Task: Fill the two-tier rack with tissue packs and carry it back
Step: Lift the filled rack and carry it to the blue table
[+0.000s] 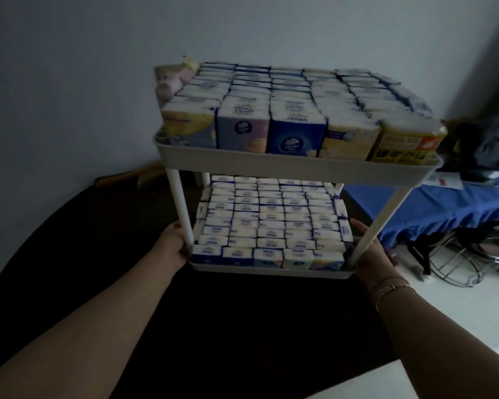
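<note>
A dim room with a plain grey-blue wall (69, 82) lies ahead, a dark mat (98, 254) spread below me and pale floor (458, 326) to the right. Farther right stands a surface draped in blue cloth (444, 208), with a wire basket (467, 263) beneath it. I hold the white two-tier rack (297, 168) out in front of me, over the mat. My left hand (172, 246) grips the lower tray's left edge beside the near left post, fingers curled under where I cannot see them. My right hand (372, 254) grasps the lower tray's right edge by the near right post; thin bracelets (392, 286) circle that wrist. Both tiers are packed tight with tissue packs (271, 220) standing in rows. On the upper tier, an orange-and-yellow pack (406, 145) sits at the near right corner.
</note>
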